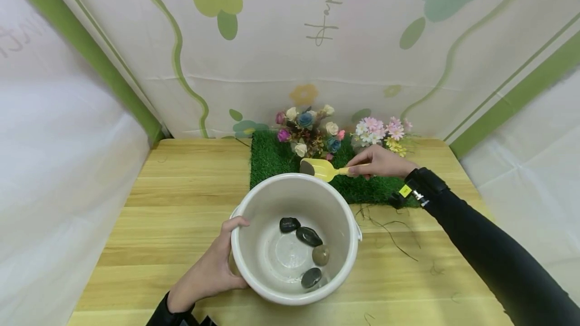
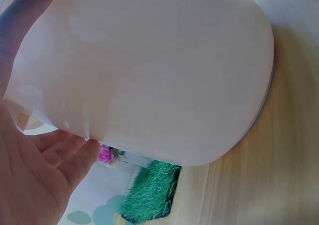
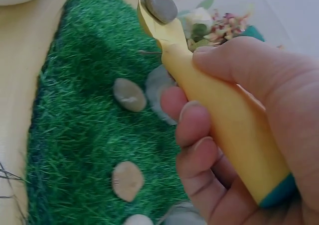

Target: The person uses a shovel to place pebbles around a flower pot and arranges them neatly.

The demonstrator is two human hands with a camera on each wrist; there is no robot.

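A white bucket (image 1: pixel 241 256) stands on the wooden table with several stones (image 1: pixel 309 236) lying at its bottom. My left hand (image 1: pixel 218 264) grips its left side, thumb and fingers spread around the outer wall (image 2: pixel 149 75). In my right hand (image 1: pixel 379 162) is a yellow toy shovel (image 1: pixel 323 169), its handle (image 3: pixel 214 110) held between thumb and curled fingers. One grey stone (image 3: pixel 160 4) sits in the shovel's scoop. The scoop is over the green turf mat (image 1: pixel 267 165), just beyond the bucket's far rim.
Several more stones (image 3: pixel 128 181) lie on the turf under my right hand. Two bunches of artificial flowers, one mixed (image 1: pixel 305 120) and one pink and white (image 1: pixel 372 130), stand at the back before a printed cloth (image 1: pixel 272 59). Thin dark strands (image 1: pixel 393 238) lie right of the bucket.
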